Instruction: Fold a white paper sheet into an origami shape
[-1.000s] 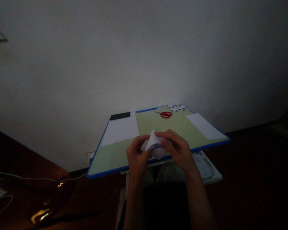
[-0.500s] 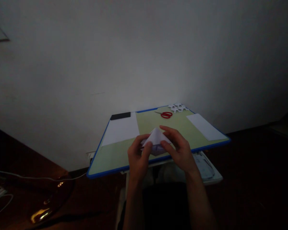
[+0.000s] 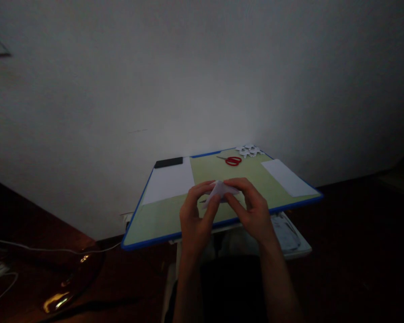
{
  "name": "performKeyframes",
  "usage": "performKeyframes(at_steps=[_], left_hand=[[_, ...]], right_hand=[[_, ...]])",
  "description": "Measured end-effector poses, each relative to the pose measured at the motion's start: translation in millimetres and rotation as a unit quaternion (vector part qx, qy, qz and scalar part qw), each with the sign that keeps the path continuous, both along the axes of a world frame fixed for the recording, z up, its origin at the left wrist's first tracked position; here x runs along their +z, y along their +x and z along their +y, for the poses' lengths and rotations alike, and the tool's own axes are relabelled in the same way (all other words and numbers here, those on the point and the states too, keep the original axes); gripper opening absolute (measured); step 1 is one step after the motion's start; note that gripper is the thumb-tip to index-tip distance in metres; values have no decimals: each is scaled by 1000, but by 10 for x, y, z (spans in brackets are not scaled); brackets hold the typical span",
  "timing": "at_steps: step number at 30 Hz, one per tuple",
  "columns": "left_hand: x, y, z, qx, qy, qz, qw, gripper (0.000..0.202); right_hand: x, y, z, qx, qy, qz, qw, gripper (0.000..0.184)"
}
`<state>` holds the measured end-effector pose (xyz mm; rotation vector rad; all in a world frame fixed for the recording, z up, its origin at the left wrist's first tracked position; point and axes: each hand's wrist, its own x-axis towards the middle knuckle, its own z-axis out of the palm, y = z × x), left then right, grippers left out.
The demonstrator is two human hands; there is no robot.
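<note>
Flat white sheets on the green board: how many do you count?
2: the left sheet, with a black slab at its far end, and the right sheet, along the right edge of the board. Either may hide more beneath.

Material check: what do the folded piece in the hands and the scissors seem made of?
Folded piece: probably matte white paper, by its thin edges and creases. Scissors: grey blades, likely metal from their thin, pointed shape; red handles, probably plastic by their even colour, finishes unclear.
</note>
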<state>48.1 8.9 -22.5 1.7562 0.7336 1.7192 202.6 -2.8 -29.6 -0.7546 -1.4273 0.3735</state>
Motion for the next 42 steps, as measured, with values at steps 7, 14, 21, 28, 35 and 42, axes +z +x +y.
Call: performKeyframes(at_steps=[7,14,21,28,35,42], left_hand=[[5,10,-5,7,17,7,1000,20],[24,19,-33,2,25,18,1000,16],[45,27,-58,-6,23,21,1000,14],[135,57,-137,-7,13,17,1000,10],[130,67,-123,-14,25,-11,1000,10],[115,79,-105,-19,22,-25,999,12]], right_hand=[[28,-36,-25,0,2,20,1000,18],[55,-92,-56,16,-7,65,998,12],[71,-113,-59,23,-12,85,996,6],[109,-113,-84,24,-14,80,996,4],[123,-122,-106,31,-27,104,994,6],[133,-114,-106,28,-15,93,995,7]])
